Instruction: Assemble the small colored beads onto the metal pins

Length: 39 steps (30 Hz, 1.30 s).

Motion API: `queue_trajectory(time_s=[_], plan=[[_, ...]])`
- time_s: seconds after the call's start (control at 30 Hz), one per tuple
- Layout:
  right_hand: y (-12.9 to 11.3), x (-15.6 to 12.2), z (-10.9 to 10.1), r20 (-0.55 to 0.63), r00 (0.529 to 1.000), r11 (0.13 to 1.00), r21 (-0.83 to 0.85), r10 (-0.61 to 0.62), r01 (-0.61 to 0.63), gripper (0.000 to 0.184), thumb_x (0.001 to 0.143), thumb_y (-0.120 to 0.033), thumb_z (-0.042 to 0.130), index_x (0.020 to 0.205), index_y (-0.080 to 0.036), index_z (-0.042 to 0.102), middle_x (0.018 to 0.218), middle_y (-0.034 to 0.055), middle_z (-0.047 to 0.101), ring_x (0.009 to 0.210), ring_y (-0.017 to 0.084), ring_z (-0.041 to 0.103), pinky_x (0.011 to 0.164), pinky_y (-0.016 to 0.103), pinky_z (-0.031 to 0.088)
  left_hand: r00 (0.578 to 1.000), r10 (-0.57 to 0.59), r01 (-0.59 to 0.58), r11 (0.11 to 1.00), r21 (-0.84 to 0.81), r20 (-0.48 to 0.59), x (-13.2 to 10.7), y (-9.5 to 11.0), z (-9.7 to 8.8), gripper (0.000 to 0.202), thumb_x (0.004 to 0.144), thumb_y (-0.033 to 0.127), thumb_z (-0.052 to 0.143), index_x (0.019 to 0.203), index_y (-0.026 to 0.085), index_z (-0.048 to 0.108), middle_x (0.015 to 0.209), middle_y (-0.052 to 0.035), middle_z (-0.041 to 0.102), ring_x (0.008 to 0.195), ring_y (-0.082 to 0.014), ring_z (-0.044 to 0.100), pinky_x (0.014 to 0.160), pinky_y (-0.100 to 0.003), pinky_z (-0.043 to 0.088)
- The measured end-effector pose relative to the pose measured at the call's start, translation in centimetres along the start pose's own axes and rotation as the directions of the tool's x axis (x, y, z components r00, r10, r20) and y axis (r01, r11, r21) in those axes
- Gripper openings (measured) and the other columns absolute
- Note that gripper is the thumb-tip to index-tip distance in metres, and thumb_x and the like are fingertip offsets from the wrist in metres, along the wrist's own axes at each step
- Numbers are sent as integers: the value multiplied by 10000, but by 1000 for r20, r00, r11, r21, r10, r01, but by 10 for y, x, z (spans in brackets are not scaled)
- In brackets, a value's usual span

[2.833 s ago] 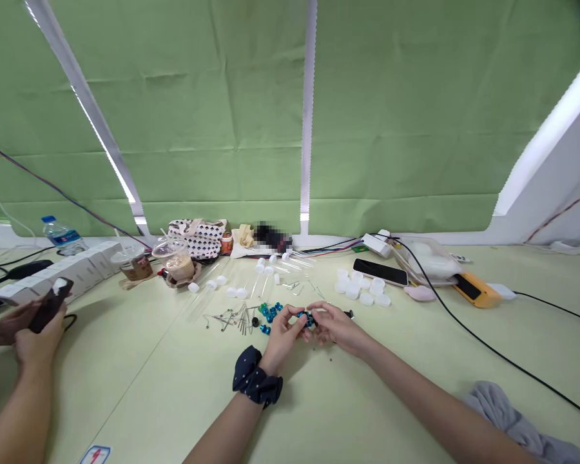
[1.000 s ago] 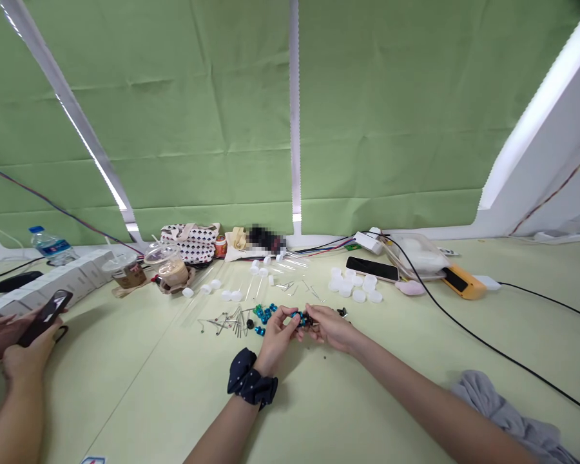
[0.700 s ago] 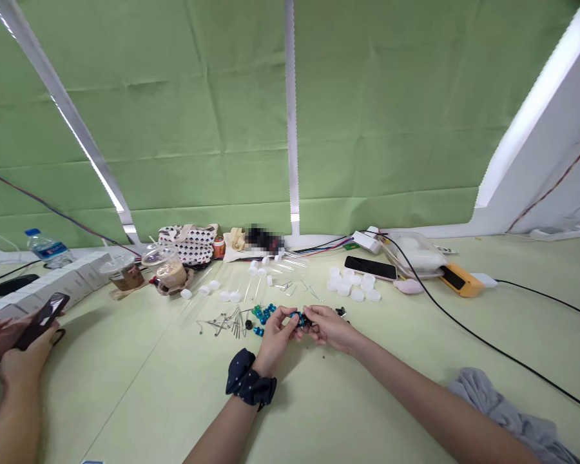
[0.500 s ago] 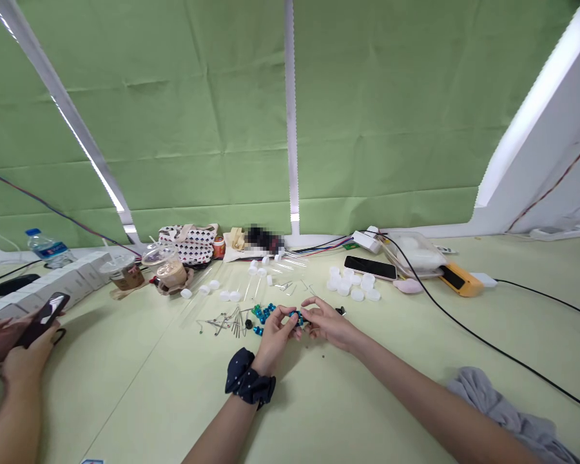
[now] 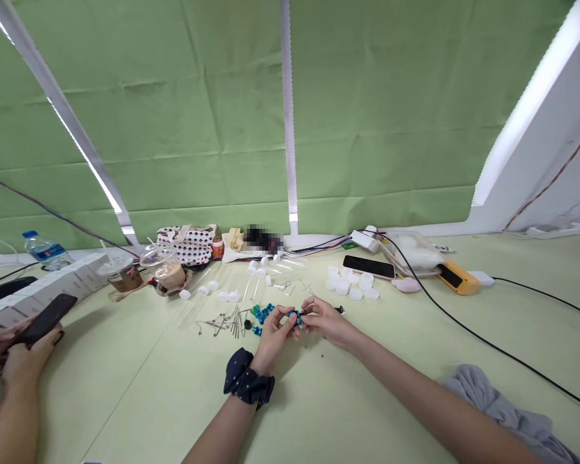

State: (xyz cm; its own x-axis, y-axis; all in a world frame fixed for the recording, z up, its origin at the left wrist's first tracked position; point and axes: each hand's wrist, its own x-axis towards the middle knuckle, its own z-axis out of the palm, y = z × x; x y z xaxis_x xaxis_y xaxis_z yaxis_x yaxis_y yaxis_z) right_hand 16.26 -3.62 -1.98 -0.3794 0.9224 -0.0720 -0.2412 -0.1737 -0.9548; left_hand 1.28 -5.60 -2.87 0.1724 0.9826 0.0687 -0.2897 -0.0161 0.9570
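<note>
Between the fingertips of my left hand [image 5: 275,332] is a small shiny blue part [image 5: 298,315], partly hidden by the fingers. The fingers of my right hand [image 5: 329,321] are pinched at its right side; whether they grip the same part or a smaller dark piece I cannot make out. Just left of my left hand lie several loose blue metallic parts [image 5: 261,313] with some green among them. Beside these are a small black round piece [image 5: 247,324] and a spread of thin metal rods [image 5: 232,322]. A small black piece [image 5: 339,310] shows behind my right hand.
White caps [image 5: 352,283] lie behind my right hand, near a phone [image 5: 368,266]. Clear tubes [image 5: 251,283] and drink cups [image 5: 170,274] stand farther left. A black cable [image 5: 444,316] crosses the right side. At left, another person's hands [image 5: 26,361] hold a phone [image 5: 48,319].
My hands stay almost in place around the blue part, with slight finger movement. The other person's phone has tilted and its screen now looks dark. The view has shifted slightly.
</note>
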Motion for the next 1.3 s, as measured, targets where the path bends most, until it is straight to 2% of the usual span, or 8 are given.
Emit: queue_trajectory(time_s=[0.13, 0.3, 0.43, 0.6, 0.73, 0.9, 1.13, 1.3], plan=[[-3, -2, 1, 41, 995, 995, -31, 96, -95, 385, 680, -505, 645, 814, -178, 491, 597, -33, 525, 462, 78, 474, 428, 208, 335, 1000, -7, 7, 1000, 5, 8, -1, 1, 0, 289, 734, 340, 651, 901, 151, 511, 728, 11, 551, 513, -68, 531, 490, -203, 421], [-2, -2, 0, 35, 999, 999, -14, 32, -32, 410, 607, -421, 737, 849, -194, 495, 685, -35, 547, 528, 77, 506, 499, 222, 385, 1000, -16, 16, 1000, 5, 3, -2, 3, 0, 291, 730, 344, 653, 896, 151, 511, 709, 9, 556, 515, -71, 535, 494, -202, 421], [0, 0, 0, 33, 991, 991, 16, 130, -131, 383, 666, -494, 666, 766, -172, 484, 553, -59, 459, 413, 40, 365, 392, 187, 210, 1000, -11, 11, 1000, 9, 7, -2, 1, 0, 295, 717, 351, 664, 889, 157, 523, 740, 8, 559, 519, -71, 540, 494, -206, 427], [-1, 0, 1, -6, 1000, 999, -48, 9, -9, 358, 606, -405, 727, 739, -171, 491, 625, -54, 469, 434, 30, 353, 416, 195, 214, 1000, -22, 22, 1000, -2, 9, 1, -2, 0, 292, 725, 356, 656, 884, 154, 517, 719, 8, 556, 508, -73, 535, 475, -201, 418], [-3, -2, -2, 21, 1000, 997, -80, -21, 22, 343, 623, -341, 718, 855, -203, 506, 775, -35, 519, 443, 20, 356, 430, 197, 228, 999, -33, 33, 999, -24, -1, 2, -2, -1, 301, 723, 367, 655, 872, 145, 516, 693, 13, 542, 483, -66, 516, 444, -190, 394], [-5, -3, -7, 106, 988, 993, -8, 116, -115, 415, 656, -384, 691, 994, -215, 517, 650, -51, 483, 445, 35, 318, 430, 193, 195, 1000, -16, 16, 1000, -18, -12, 2, 0, -2, 302, 718, 365, 660, 865, 150, 508, 710, 10, 544, 483, -64, 512, 455, -194, 394], [-5, 0, -7, -113, 973, 954, -201, 204, -223, 425, 752, -580, 505, 833, -166, 551, 608, 18, 582, 371, 29, 198, 392, 200, 86, 1000, -3, 2, 1000, -13, -14, 0, 4, 0, 306, 700, 366, 675, 863, 158, 520, 734, 8, 550, 488, -61, 518, 468, -197, 387], [-12, -4, -2, -65, 991, 969, -212, 114, -125, 395, 679, -546, 615, 780, -172, 533, 588, -21, 539, 377, 24, 227, 379, 191, 103, 999, -9, 9, 1000, -17, 32, -2, 6, 1, 293, 716, 357, 664, 875, 161, 516, 729, 13, 538, 496, -61, 514, 471, -196, 388]])
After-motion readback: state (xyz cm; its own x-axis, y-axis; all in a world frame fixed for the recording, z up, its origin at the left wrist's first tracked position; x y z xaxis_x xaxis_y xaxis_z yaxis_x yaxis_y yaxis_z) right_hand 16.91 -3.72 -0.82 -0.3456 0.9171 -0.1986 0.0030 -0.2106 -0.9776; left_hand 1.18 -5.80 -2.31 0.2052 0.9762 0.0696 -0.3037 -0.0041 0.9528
